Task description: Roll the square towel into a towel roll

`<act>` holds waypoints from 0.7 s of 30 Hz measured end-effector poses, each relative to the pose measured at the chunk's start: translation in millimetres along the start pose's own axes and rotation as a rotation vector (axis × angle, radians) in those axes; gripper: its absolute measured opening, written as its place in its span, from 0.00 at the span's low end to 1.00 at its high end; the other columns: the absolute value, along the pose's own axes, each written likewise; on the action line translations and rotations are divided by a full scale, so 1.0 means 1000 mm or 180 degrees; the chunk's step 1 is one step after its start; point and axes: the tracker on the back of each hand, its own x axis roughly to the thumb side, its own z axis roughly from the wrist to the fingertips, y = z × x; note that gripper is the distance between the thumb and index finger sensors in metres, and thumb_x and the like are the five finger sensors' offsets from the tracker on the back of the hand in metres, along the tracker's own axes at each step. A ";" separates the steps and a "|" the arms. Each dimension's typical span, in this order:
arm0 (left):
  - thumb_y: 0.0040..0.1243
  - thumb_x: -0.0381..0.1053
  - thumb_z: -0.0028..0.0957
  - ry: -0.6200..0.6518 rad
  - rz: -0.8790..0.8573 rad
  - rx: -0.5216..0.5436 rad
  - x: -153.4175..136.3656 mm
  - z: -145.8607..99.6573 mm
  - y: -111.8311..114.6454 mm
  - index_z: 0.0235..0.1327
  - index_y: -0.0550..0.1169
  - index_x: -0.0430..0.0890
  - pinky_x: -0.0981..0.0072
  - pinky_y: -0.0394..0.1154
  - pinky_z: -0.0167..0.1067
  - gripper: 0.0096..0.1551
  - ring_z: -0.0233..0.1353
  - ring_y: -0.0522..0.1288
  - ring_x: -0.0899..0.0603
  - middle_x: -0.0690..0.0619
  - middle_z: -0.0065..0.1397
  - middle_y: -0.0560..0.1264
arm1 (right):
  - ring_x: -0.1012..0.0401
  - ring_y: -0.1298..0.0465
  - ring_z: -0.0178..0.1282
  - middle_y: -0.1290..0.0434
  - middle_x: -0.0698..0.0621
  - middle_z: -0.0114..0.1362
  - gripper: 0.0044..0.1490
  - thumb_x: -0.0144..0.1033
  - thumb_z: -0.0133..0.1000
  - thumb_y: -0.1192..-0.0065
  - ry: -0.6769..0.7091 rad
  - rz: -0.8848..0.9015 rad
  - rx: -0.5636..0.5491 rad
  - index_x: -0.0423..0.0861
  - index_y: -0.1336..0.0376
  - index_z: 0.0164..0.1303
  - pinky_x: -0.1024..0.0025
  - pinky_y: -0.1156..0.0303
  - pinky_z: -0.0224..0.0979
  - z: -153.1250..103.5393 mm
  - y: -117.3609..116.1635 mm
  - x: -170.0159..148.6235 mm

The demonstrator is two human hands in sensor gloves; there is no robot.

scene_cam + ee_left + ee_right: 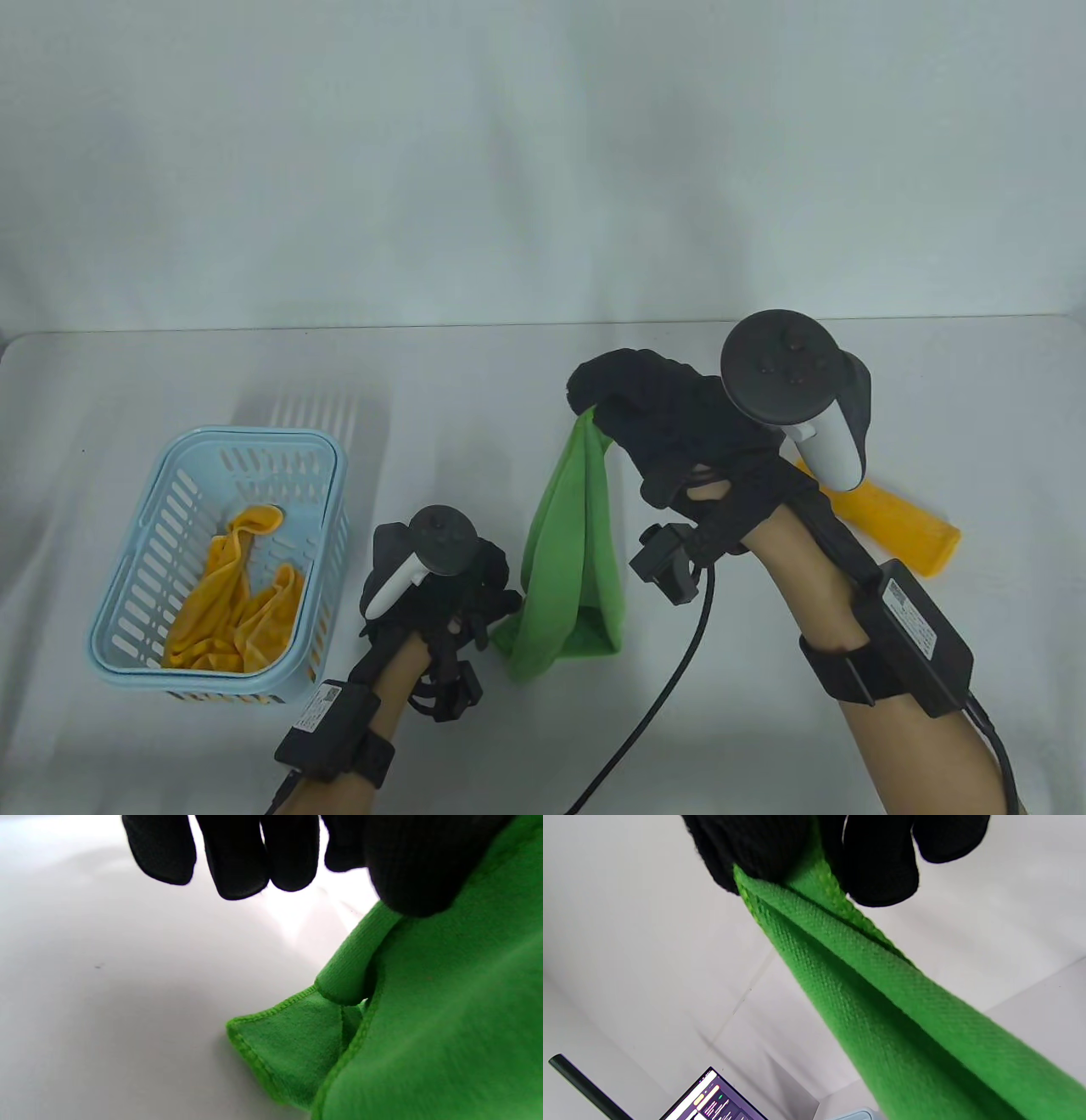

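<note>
Pinching top corner of green towel point(570, 543) in right hand point(670, 424), dangling it above white table point(475, 382), lower end brushing surface. Gripping bottom edge with left hand point(441, 586), thumb and forefinger closed on hem.

Risking twisted, doubled cloth landing bunched; likely giving lopsided roll.

Sitting nearby: blue basket point(127, 611) holding yellow cloth point(237, 603), orange roll point(899, 522) behind right wrist. Showing lit screen point(717, 1099) beyond table.

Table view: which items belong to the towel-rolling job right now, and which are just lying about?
In use:
green towel, hanging
right hand, pinching its top
left hand, pinching its lower corner

Lying about:
blue basket
yellow cloth inside it
orange roll on the table
</note>
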 end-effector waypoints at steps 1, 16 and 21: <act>0.65 0.58 0.41 0.0008 -0.0021 -0.0007 0.001 0.000 0.001 0.50 0.72 0.59 0.39 0.65 0.73 0.23 0.79 0.67 0.39 0.54 0.80 0.60 | 0.51 0.24 0.61 0.24 0.55 0.56 0.21 0.36 0.46 0.36 -0.0006 0.0016 0.0004 0.65 0.31 0.48 0.44 0.34 0.71 0.000 0.001 -0.001; 0.64 0.71 0.32 0.0212 0.0591 -0.0192 0.036 -0.021 0.015 0.76 0.58 0.49 0.36 0.64 0.72 0.60 0.78 0.65 0.34 0.47 0.81 0.57 | 0.51 0.24 0.61 0.24 0.55 0.56 0.21 0.36 0.46 0.37 -0.0184 -0.0099 -0.0408 0.65 0.32 0.49 0.44 0.34 0.71 0.003 0.014 -0.011; 0.63 0.72 0.31 0.0079 0.0695 -0.0165 0.039 -0.023 0.018 0.70 0.67 0.49 0.36 0.66 0.70 0.53 0.75 0.70 0.33 0.47 0.76 0.66 | 0.52 0.24 0.61 0.24 0.55 0.56 0.21 0.36 0.47 0.37 -0.0214 -0.0021 -0.0409 0.65 0.32 0.49 0.44 0.34 0.71 0.006 0.015 -0.013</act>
